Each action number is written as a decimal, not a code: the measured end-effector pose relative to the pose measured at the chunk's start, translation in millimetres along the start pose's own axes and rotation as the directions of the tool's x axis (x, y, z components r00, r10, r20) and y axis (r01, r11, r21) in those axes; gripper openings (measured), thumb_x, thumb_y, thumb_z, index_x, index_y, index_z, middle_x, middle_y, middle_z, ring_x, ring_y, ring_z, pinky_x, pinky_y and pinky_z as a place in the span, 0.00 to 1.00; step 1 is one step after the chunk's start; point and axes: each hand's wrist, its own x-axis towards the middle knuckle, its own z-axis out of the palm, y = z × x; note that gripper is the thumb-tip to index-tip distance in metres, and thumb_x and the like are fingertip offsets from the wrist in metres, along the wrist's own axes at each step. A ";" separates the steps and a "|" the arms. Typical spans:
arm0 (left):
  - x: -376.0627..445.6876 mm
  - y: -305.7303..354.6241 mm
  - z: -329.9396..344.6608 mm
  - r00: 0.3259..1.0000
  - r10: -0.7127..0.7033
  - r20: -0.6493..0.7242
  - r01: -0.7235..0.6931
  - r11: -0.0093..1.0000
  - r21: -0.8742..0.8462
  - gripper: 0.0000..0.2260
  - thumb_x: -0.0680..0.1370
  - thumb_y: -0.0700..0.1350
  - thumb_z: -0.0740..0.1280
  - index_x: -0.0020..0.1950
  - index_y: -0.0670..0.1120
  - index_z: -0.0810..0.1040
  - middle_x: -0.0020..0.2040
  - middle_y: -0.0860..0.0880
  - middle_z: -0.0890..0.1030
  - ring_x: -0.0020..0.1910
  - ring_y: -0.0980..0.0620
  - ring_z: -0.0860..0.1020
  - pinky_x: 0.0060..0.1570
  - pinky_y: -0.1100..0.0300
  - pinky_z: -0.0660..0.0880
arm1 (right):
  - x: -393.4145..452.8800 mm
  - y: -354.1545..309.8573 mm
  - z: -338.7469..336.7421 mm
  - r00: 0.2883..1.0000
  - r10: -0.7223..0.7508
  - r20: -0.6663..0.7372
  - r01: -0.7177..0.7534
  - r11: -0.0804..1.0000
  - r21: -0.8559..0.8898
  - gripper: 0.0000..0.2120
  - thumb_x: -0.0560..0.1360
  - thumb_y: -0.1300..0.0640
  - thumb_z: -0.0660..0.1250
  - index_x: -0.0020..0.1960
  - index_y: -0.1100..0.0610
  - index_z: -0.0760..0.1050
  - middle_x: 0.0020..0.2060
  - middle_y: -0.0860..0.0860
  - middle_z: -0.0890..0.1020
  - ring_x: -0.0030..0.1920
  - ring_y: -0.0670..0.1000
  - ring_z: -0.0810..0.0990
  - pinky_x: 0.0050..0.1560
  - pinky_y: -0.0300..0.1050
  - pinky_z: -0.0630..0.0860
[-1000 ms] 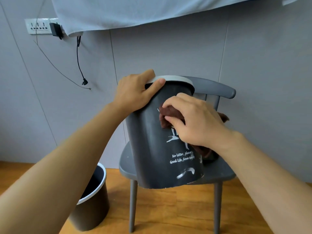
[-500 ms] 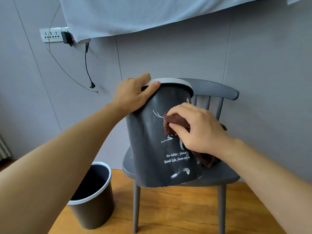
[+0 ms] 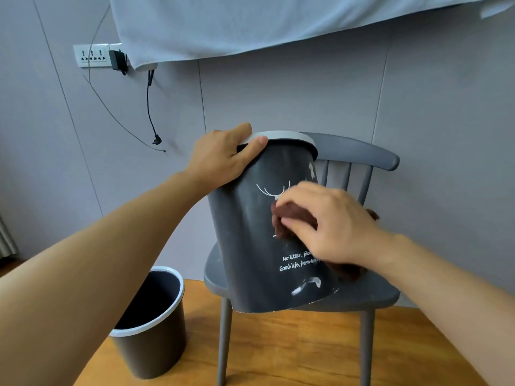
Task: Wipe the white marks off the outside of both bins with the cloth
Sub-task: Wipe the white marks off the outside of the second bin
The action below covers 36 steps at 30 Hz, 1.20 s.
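A dark grey bin (image 3: 248,232) with a pale rim stands tilted on the seat of a grey chair (image 3: 362,296). My left hand (image 3: 223,157) grips its rim at the top left, thumb on the outside. My right hand (image 3: 326,221) holds a brown cloth (image 3: 281,218) bunched against the bin's side, partly covering the printed white lettering. White smears show near the bin's bottom edge (image 3: 306,285) and just under the rim on the right (image 3: 312,169). A second dark bin (image 3: 156,344) stands upright on the floor at lower left.
The chair stands against a grey panelled wall. A power strip (image 3: 92,55) with a plugged adapter and a hanging black cable (image 3: 150,107) is on the wall at upper left. A pale cloth (image 3: 250,20) hangs along the top. The floor (image 3: 292,352) is wood.
My right hand has slid the cloth down the bin's side, uncovering the white antler print. My left hand keeps its grip on the rim. The view has shifted left.
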 end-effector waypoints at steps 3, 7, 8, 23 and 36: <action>-1.8 -0.6 -0.1 1.000 -0.018 0.012 0.018 1.000 -0.002 0.22 0.81 0.64 0.58 0.40 0.47 0.61 0.28 0.48 0.68 0.32 0.43 0.69 0.31 0.53 0.63 | -29.1 -10.4 8.2 0.990 -0.088 0.109 0.089 0.996 -0.003 0.08 0.78 0.50 0.70 0.56 0.43 0.77 0.48 0.39 0.79 0.47 0.43 0.79 0.47 0.47 0.80; 6.2 4.4 -6.4 0.998 -0.020 0.066 0.014 0.996 0.089 0.25 0.79 0.66 0.57 0.37 0.45 0.61 0.27 0.48 0.67 0.30 0.45 0.69 0.30 0.55 0.63 | -40.8 -8.6 8.1 0.990 -0.091 0.105 0.094 0.995 -0.020 0.10 0.78 0.51 0.71 0.59 0.45 0.78 0.49 0.39 0.80 0.48 0.43 0.80 0.49 0.41 0.79; 12.1 7.1 -9.4 0.996 -0.016 0.085 0.004 0.990 0.141 0.27 0.77 0.68 0.56 0.35 0.45 0.61 0.26 0.48 0.66 0.29 0.45 0.68 0.29 0.56 0.62 | -40.2 -8.3 7.9 0.990 -0.090 0.107 0.094 0.995 -0.026 0.11 0.78 0.51 0.71 0.60 0.45 0.78 0.49 0.40 0.81 0.48 0.43 0.79 0.49 0.39 0.79; 27.0 30.2 21.6 0.993 0.108 -0.055 -0.097 0.979 0.177 0.27 0.80 0.66 0.58 0.34 0.46 0.60 0.24 0.49 0.63 0.27 0.44 0.65 0.28 0.55 0.60 | 39.2 7.2 -8.1 0.998 -0.029 -0.051 0.027 0.999 -0.035 0.10 0.78 0.49 0.71 0.58 0.48 0.79 0.47 0.44 0.78 0.47 0.50 0.79 0.47 0.55 0.79; 29.6 23.0 20.1 0.995 0.088 -0.039 -0.081 0.984 0.159 0.27 0.79 0.68 0.57 0.34 0.46 0.60 0.26 0.48 0.67 0.30 0.44 0.68 0.29 0.55 0.58 | -1.2 -13.6 -1.9 0.993 -0.114 -0.008 0.114 0.993 0.014 0.07 0.78 0.51 0.71 0.55 0.48 0.80 0.46 0.43 0.80 0.47 0.48 0.81 0.48 0.50 0.79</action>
